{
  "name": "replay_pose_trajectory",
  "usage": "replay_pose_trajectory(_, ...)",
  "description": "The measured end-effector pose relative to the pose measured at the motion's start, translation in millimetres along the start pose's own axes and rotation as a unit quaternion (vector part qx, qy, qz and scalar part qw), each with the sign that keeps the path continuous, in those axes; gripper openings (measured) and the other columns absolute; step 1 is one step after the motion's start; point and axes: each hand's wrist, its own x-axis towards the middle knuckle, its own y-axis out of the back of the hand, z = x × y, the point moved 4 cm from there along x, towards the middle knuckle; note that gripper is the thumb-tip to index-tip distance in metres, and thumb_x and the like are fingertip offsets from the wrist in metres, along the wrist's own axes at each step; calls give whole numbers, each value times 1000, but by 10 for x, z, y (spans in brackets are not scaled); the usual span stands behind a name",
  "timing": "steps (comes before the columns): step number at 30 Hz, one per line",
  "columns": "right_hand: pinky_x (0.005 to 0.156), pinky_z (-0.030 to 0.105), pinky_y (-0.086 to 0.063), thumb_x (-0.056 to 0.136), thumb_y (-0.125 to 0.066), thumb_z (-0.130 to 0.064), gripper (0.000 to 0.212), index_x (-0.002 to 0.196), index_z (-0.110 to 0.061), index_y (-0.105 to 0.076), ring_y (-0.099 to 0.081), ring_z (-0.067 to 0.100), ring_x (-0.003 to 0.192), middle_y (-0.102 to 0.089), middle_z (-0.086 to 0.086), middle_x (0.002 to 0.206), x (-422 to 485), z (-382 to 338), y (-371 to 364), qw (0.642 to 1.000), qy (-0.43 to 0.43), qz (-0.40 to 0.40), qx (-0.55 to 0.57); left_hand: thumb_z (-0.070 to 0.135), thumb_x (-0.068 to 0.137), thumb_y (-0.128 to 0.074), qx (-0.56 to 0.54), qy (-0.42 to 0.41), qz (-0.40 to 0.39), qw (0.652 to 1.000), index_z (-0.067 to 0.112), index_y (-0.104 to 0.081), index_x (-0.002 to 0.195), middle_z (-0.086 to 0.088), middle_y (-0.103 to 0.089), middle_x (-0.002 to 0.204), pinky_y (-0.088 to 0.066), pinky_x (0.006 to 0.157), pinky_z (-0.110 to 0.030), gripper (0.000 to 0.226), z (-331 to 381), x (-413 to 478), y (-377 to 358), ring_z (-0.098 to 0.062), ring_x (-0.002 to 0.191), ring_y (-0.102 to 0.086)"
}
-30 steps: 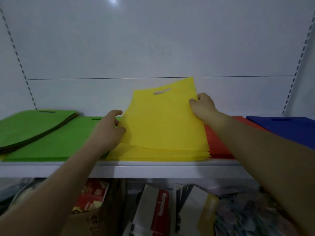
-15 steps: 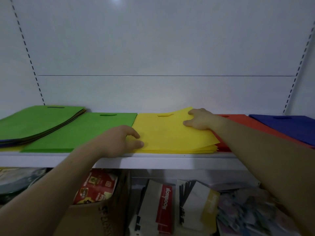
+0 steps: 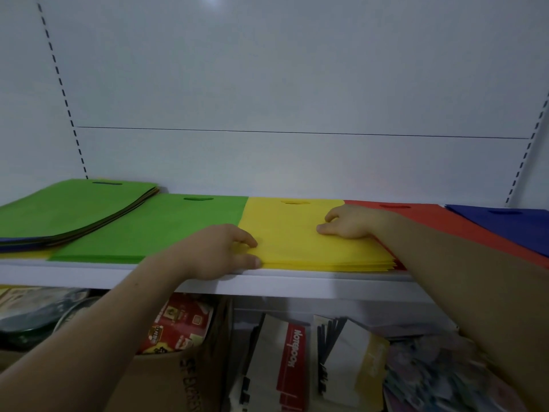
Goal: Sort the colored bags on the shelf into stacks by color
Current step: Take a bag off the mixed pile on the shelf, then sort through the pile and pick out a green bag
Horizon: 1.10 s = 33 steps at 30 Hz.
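1. White panelling forms the back wall of a shelving unit, with slotted uprights at its left and right edges, all seen from the head camera.
2. A white shelf board runs across the frame, and flat bags with cut-out handles lie on it side by side.
3. At the far left lies a mixed pile of bags with a green one on top and darker edges showing beneath it.
4. Just right of that pile lies a flat stack of green non-woven bags.
5. The stack of flat yellow non-woven bags sits at the middle of the shelf, its left edge touching the green stack.
6. A stack of red bags lies to the right of the yellow one, partly hidden by the right forearm.
7. A stack of dark blue bags lies at the far right, overlapping the red one.
8. The left hand pinches the near left corner of the yellow stack, with curled fingers on top and the thumb along the front edge.
9. The right hand rests on the far right part of the yellow stack, fingers bent and fingertips pressing down, holding nothing.
10. Below the shelf stand a brown cardboard box and a red notebook among other blurred goods.
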Motion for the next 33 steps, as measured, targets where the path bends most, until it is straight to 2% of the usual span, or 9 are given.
replay_pose_trajectory(4,109,34,-31,91,-45,-60,68,143,-16,-41,-35,24,136,-36,4,151,47,-135,116,999,11,34,4,51,80,-64,-10,5,14,1000,30,-53,128,4,-45,140,-32,98,-25,53,-39,-18,112,-14,125,-43)
replay_pose_trajectory(7,107,34,-32,91,-46,-59,68,143,-15,-40,-36,25,136,-37,6,150,101,-371,231,997,34,73,16,49,83,-62,-6,9,32,999,30,-50,131,6,-41,145,-28,104,-27,53,-115,-70,263,-14,131,-38)
replay_pose_trajectory(15,104,32,-33,91,-47,-58,68,142,-15,-39,-38,26,134,-38,9,148,212,-1393,260,988,103,105,38,48,85,-59,16,63,66,996,29,-46,135,5,-37,148,-29,104,-28,55,-687,-569,661,-15,132,-38)
replay_pose_trajectory(20,103,33,-34,90,-49,-58,69,143,-15,-38,-39,26,133,-38,9,149,226,-2070,184,984,135,100,59,46,87,-58,19,117,79,990,28,-43,138,1,-37,149,-29,106,-32,57,-1182,-1011,906,-19,133,-37)
replay_pose_trajectory(24,104,32,-33,90,-48,-59,69,143,-15,-38,-39,26,133,-39,9,148,270,-2559,108,982,158,90,56,45,87,-59,10,150,101,983,27,-42,139,-1,-37,148,-30,104,-30,57,-1504,-1263,1076,-21,132,-38)
replay_pose_trajectory(33,102,33,-35,93,-46,-55,67,143,-12,-38,-39,27,132,-39,10,148,590,-3445,88,976,200,82,23,47,87,-59,7,186,131,974,30,-44,137,3,-38,148,-31,103,-30,55,-2166,-1397,1332,-18,132,-39)
